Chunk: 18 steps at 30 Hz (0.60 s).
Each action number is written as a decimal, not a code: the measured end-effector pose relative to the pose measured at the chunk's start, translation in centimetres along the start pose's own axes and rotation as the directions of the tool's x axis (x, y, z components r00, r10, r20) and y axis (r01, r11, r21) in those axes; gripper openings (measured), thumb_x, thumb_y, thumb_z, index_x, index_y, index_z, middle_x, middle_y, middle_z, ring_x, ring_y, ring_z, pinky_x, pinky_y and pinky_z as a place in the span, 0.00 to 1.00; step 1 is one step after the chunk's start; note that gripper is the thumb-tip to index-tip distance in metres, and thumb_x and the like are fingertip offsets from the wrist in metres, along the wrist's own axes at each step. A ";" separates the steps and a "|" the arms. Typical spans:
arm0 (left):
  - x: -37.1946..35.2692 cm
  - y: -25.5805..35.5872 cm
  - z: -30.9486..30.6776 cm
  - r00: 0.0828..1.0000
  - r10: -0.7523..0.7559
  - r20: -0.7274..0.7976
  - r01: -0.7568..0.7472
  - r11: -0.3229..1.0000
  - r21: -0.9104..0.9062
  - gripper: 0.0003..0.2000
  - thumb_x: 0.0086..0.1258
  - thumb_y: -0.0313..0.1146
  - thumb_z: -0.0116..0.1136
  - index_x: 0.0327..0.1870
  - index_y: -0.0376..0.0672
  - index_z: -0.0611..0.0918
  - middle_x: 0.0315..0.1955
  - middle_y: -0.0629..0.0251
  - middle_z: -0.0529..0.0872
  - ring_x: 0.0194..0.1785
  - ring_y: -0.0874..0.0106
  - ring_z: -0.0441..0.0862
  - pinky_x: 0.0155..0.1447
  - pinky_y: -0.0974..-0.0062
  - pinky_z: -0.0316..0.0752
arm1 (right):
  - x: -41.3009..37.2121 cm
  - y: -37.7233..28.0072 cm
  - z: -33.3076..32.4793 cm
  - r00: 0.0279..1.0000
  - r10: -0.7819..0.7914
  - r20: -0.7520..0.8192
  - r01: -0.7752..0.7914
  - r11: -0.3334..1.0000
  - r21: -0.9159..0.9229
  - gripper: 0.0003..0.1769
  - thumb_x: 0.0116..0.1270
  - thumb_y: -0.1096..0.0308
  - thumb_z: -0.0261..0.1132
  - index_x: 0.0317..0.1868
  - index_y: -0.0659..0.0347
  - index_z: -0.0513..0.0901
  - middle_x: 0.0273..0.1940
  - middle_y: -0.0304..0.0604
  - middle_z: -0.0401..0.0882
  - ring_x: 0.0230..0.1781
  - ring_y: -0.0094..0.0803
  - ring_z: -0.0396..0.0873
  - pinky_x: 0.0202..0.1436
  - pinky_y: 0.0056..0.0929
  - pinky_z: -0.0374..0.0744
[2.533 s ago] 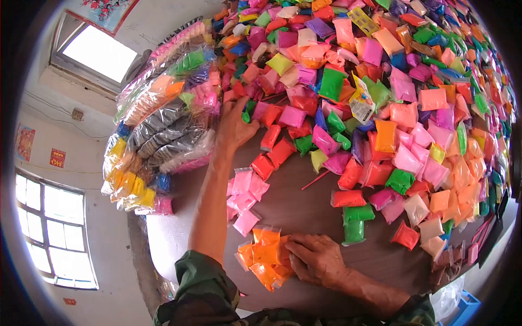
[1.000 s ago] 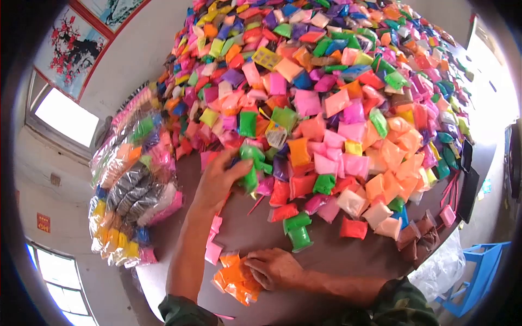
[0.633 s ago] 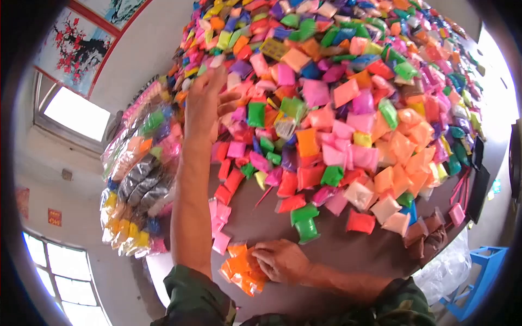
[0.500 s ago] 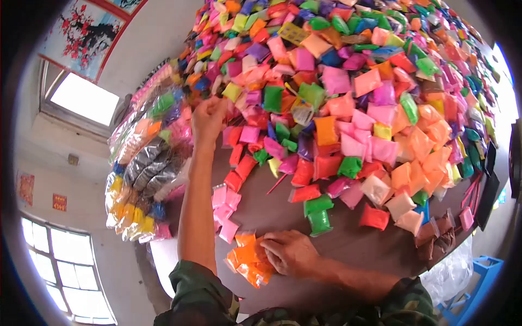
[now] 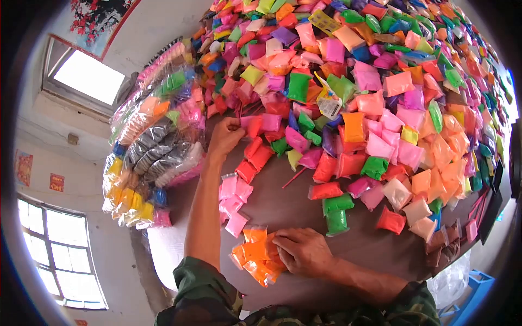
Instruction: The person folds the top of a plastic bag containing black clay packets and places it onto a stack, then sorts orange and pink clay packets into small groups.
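My left hand [image 5: 226,137] is stretched out to the front left edge of a big heap of small coloured packets [image 5: 370,79]. Its fingers are pinched together beside a red packet [image 5: 254,126] and some thin dark pink sticks [image 5: 249,108]; what lies between the fingertips is hidden. Close to my body, my right hand [image 5: 304,251] curls over the right side of a small cluster of shiny orange packets [image 5: 255,252], its fingertips against them. A group of pink packets [image 5: 235,195] lies between my two hands.
Clear bags packed with coloured packets [image 5: 155,152] stand at the left of the brown table [image 5: 272,204]. Brown packets [image 5: 443,242] lie at the right front edge. A blue stool [image 5: 476,293] and a clear plastic bag [image 5: 451,280] are beyond that edge.
My left hand has drawn back toward me along the heap's edge, its fingers still pinched. My right hand stays at the orange packets. The whole view has shifted slightly.
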<state>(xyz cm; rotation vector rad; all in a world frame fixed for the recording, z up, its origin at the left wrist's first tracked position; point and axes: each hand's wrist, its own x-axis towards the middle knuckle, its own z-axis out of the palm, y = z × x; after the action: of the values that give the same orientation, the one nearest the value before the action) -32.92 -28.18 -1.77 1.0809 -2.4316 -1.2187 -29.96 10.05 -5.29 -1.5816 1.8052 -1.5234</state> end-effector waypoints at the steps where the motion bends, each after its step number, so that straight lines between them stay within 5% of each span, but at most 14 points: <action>1: -0.3 0.2 0.1 0.998 0.027 -0.055 -0.027 1.000 -0.005 0.18 0.64 0.26 0.68 0.55 0.32 0.83 0.41 0.64 0.88 0.43 0.78 0.85 0.45 0.78 0.79 | 0.0 0.0 0.0 1.000 0.001 0.001 -0.001 1.000 0.004 0.13 0.62 0.72 0.72 0.48 0.58 0.86 0.51 0.40 0.88 0.43 0.42 0.88 0.43 0.43 0.83; 6: -1.4 3.4 -0.5 0.935 0.209 -0.288 -0.273 0.941 -0.202 0.12 0.65 0.26 0.68 0.48 0.35 0.84 0.42 0.63 0.89 0.44 0.77 0.85 0.48 0.77 0.80 | -0.1 -0.1 -0.2 1.000 0.005 -0.003 -0.005 1.000 0.007 0.14 0.62 0.73 0.72 0.49 0.58 0.86 0.52 0.40 0.88 0.42 0.42 0.88 0.42 0.43 0.83; 7: -2.1 4.8 -0.9 0.939 0.268 -0.216 -0.310 0.932 -0.190 0.16 0.69 0.25 0.66 0.58 0.38 0.83 0.50 0.64 0.89 0.52 0.76 0.86 0.55 0.76 0.79 | -0.2 -0.1 -0.3 1.000 0.006 0.014 -0.006 1.000 0.011 0.15 0.62 0.72 0.71 0.50 0.58 0.86 0.52 0.41 0.87 0.42 0.44 0.87 0.43 0.44 0.83; 10: -2.5 5.8 0.4 0.888 0.459 0.017 -0.458 0.884 0.097 0.19 0.69 0.25 0.64 0.61 0.35 0.83 0.51 0.63 0.90 0.53 0.74 0.87 0.59 0.74 0.80 | -0.1 -0.1 -0.3 0.999 -0.001 0.036 0.000 1.000 0.018 0.17 0.64 0.71 0.71 0.53 0.59 0.85 0.52 0.44 0.86 0.43 0.46 0.86 0.45 0.46 0.82; 14: -2.5 7.0 4.1 0.879 0.459 0.129 -0.469 0.782 0.410 0.27 0.64 0.34 0.64 0.65 0.32 0.81 0.57 0.43 0.88 0.61 0.50 0.86 0.69 0.60 0.78 | -0.1 -0.2 -0.3 1.000 0.001 0.029 -0.002 1.000 0.016 0.17 0.64 0.71 0.71 0.54 0.59 0.85 0.52 0.44 0.86 0.43 0.46 0.86 0.45 0.45 0.82; 15: -1.5 6.3 4.3 0.924 0.337 0.181 -0.382 0.851 0.360 0.30 0.63 0.35 0.64 0.67 0.33 0.79 0.61 0.40 0.84 0.67 0.44 0.81 0.73 0.56 0.74 | -0.2 -0.2 -0.4 0.999 0.010 0.032 -0.011 1.000 0.014 0.17 0.64 0.71 0.71 0.54 0.59 0.85 0.51 0.44 0.86 0.43 0.46 0.86 0.45 0.45 0.82; 18: -1.5 6.3 4.7 0.856 0.497 0.146 -0.502 0.728 0.467 0.31 0.62 0.37 0.68 0.68 0.34 0.79 0.60 0.42 0.85 0.66 0.46 0.81 0.72 0.56 0.75 | -0.2 -0.1 -0.1 1.000 -0.005 -0.007 0.005 1.000 -0.006 0.14 0.62 0.72 0.72 0.49 0.58 0.87 0.52 0.40 0.87 0.41 0.42 0.87 0.40 0.43 0.81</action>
<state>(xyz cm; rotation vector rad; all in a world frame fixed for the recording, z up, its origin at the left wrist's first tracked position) -37.38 -21.91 0.21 0.4232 -2.8496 -0.4368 -29.95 10.34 -5.28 -1.5865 1.8123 -1.5290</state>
